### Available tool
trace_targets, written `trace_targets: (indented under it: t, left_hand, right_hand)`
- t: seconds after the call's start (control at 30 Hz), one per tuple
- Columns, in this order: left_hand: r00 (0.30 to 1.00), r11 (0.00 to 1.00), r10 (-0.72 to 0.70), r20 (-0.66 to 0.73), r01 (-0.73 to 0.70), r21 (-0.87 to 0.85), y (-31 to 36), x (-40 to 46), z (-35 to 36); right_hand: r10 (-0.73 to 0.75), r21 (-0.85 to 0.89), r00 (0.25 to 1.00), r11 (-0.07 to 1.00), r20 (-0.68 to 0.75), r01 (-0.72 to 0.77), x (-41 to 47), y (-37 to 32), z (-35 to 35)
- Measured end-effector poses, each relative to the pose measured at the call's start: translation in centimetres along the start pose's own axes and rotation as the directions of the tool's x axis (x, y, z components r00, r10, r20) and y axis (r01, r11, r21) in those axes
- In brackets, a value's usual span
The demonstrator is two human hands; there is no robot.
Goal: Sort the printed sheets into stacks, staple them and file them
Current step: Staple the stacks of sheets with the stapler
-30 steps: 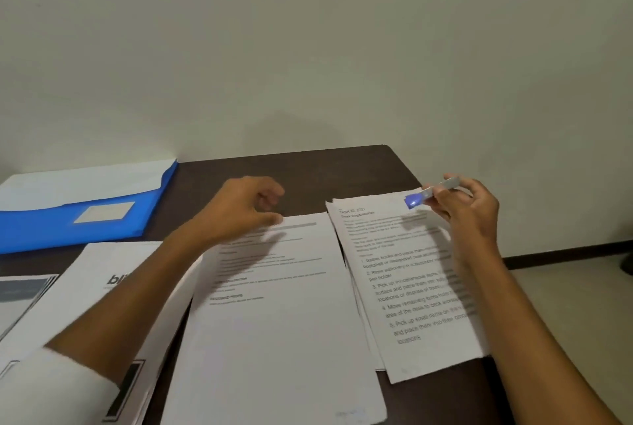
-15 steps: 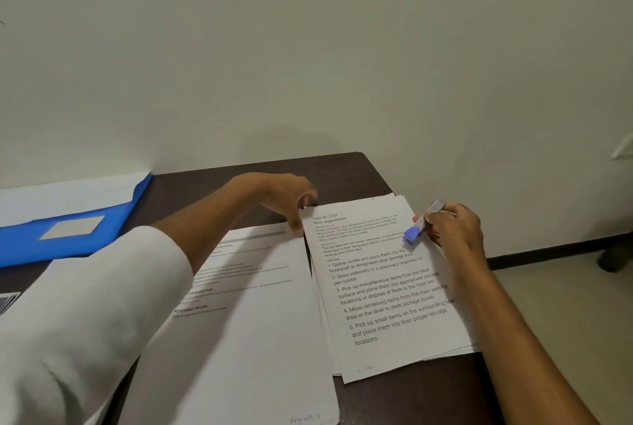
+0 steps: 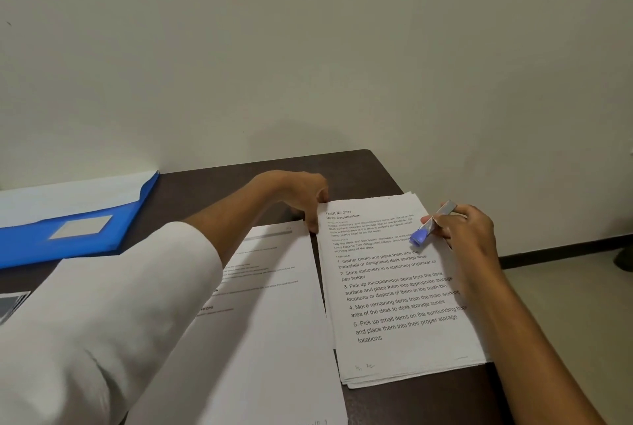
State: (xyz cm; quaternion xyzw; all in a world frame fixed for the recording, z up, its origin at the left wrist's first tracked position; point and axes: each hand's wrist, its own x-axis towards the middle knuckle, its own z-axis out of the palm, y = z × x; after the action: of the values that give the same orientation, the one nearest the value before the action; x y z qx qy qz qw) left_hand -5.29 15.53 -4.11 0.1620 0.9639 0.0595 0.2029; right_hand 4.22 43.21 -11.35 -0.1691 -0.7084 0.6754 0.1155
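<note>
A: Looking down nearest us, we are seeing our white sleeve (image 3: 102,315) crossing over the middle stack of sheets (image 3: 274,322), which is lying flat on the dark desk (image 3: 359,171).

B: And just beside it, the right-hand stack (image 3: 404,301), the one headed "Desk Organization", is lying squared at the desk's right edge. A second ago we were resting on the middle stack; now our left hand (image 3: 301,198) is reaching across and pinching the top left corner of that right-hand stack.

A: So we are steadying that corner. Our right hand (image 3: 469,229) is curling its fingers round the small stapler (image 3: 431,224), the blue tip pointing down at the upper right part of the page. It has been coming down towards the paper over the last second.

B: Is it biting the sheets yet?

A: We cannot tell; the tip is looking close to the page, but contact is not clear. We are judging that sorting is done for this stack and stapling is beginning.

B: Farther off, the blue folder (image 3: 85,229) is lying at the back left with white paper on it, well apart from both hands. Filing is waiting.
</note>
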Motion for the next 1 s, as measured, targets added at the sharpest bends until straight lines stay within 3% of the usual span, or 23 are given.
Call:
trace_targets:
  t: [0.2,0.47,0.7,1.0]
  left_hand:
    - [0.999,0.998,-0.012,0.045,0.015,-0.065,0.1,-0.1,0.2]
    - [0.999,0.972,0.036,-0.04,-0.045,-0.232,-0.2,-0.5,0.0]
    - [0.965,0.814,0.245,-0.093,-0.257,-0.521,-1.4,-3.2,-0.1]
    - [0.959,0.645,0.235,-0.159,-0.276,-0.713,-2.4,-4.5,2.9]
  right_hand:
    - [-0.077,0.002,0.997,0.997,-0.031,0.077,-0.1,0.6,0.1]
    - [-0.137,0.035,0.989,0.99,-0.059,0.139,-0.1,1.3,-0.1]
    - [-0.115,0.09,0.993,0.989,-0.035,0.118,-0.3,1.4,-0.7]
    - [-0.112,0.081,0.992,0.99,-0.051,0.116,-0.9,1.5,-0.6]
